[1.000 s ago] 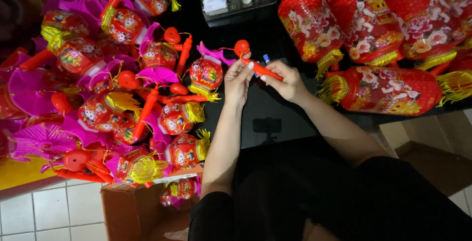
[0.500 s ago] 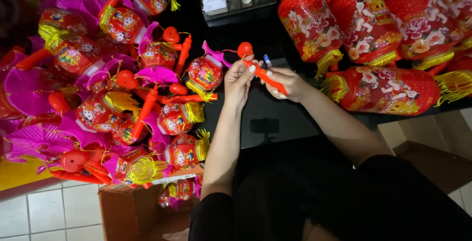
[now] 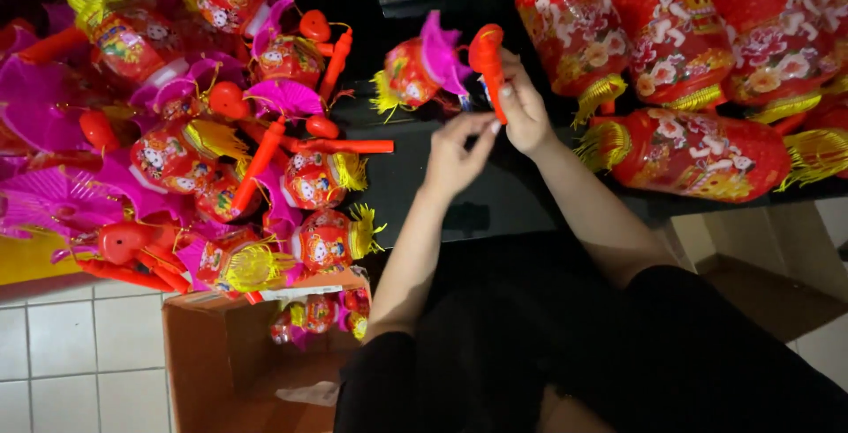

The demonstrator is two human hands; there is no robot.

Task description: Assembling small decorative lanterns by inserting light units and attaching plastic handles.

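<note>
Overhead light is falling brightly on the saturated red lanterns [image 3: 689, 155] and glaring off glossy plastic; the dark desk [image 3: 424, 177] is swallowing detail, and the hands are looking slightly motion-blurred.

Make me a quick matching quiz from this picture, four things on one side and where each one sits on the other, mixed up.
Things:
1. orange-red handle
2. cardboard box
3. large red lanterns
4. pile of small lanterns with pink fans

Places:
A. lower left, on the tiled floor
B. upper right, along the black surface
C. in the right hand, with the left hand at it
D. left side, heaped above the box

Pairs: 1-C, 2-A, 3-B, 4-D
</note>
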